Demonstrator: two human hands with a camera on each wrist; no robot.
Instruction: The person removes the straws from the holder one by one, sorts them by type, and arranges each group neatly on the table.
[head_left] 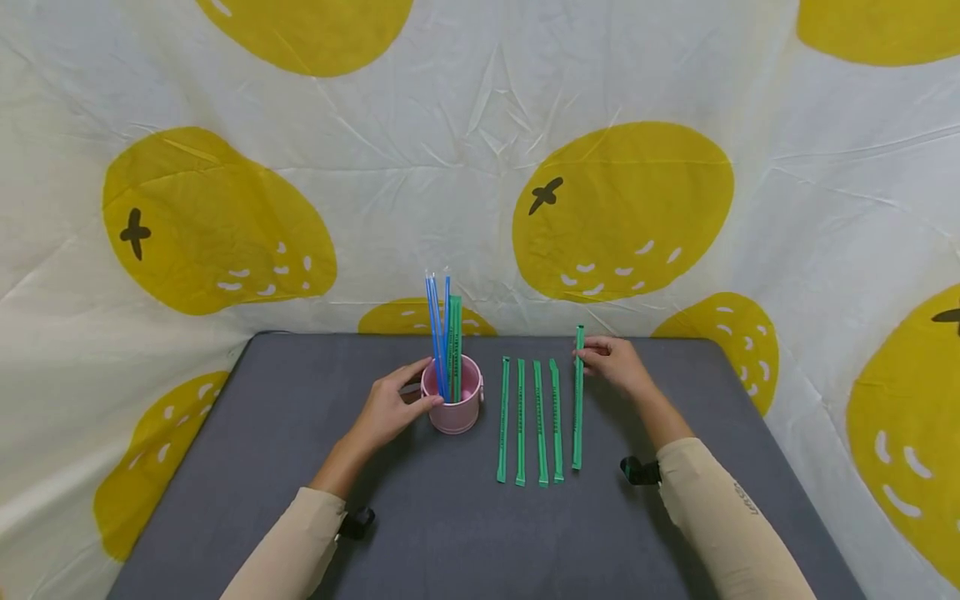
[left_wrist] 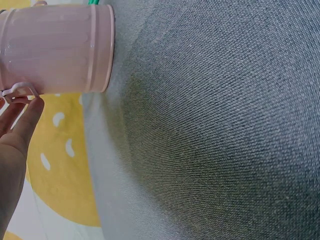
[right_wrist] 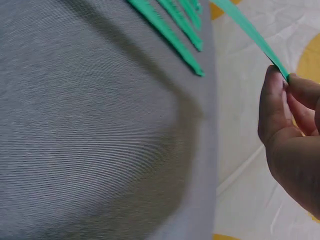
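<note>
1. Filling the background: a pale backdrop cloth (head_left: 420, 217) printed with large yellow fruit shapes and creased in places.
2. Counter (head_left: 450, 525): dark grey, finely ribbed surface in the wrist views; its far edge meets the cloth.
3. Left sleeve (head_left: 288, 542) and right sleeve (head_left: 727, 517): beige, both reaching over the counter from the near side; dark lettering on the right one.
4. Left hand (head_left: 390, 404): fingers curved about the left side of the bucket, thumb at the near rim; in the left wrist view, fingertips touch its handle (left_wrist: 21, 91).
5. Right hand (head_left: 615, 364): fingers narrow, pinching one green straw near its far end.
6. Bucket (head_left: 456, 419): pink, upright on the counter, left of the row of straws.
7. Held green straw (head_left: 577, 408): wrapped, dark print along it, just right of the row. Contact of its near end with the counter: cannot tell.
8. Four green straws (head_left: 540, 425): lying on the counter, roughly parallel, apart from one another.
9. Inside the bucket: blue straws (head_left: 435, 333) on the left, standing taller than the bundled green straws (head_left: 456, 333) beside them.
</note>
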